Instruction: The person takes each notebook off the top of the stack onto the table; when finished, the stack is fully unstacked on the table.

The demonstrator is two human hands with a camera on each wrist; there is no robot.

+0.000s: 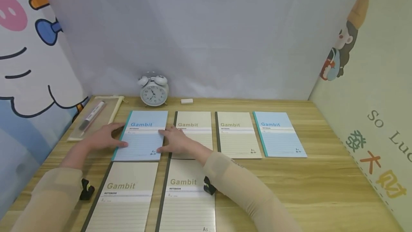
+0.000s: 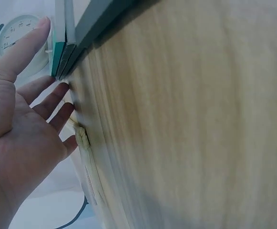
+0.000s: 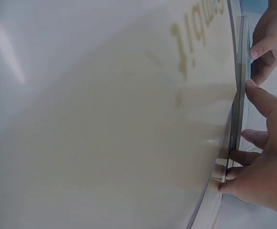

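I see the left hand [image 1: 101,139] with fingers out loose, touching the left blue book [image 1: 141,139] at its left edge. The book lies between both hands, long side running front to back. The right hand [image 1: 177,141], fingers also out, touches its right edge; neither is nearer.

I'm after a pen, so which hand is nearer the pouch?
Left. The left hand is beside the pouch, just right of it; the right hand is farther right, across the blue notebook between the hands.

Clock [image 1: 153,94] blocks behind left blue notebook [image 1: 143,140]; near-right table [image 1: 325,196] gives passage.
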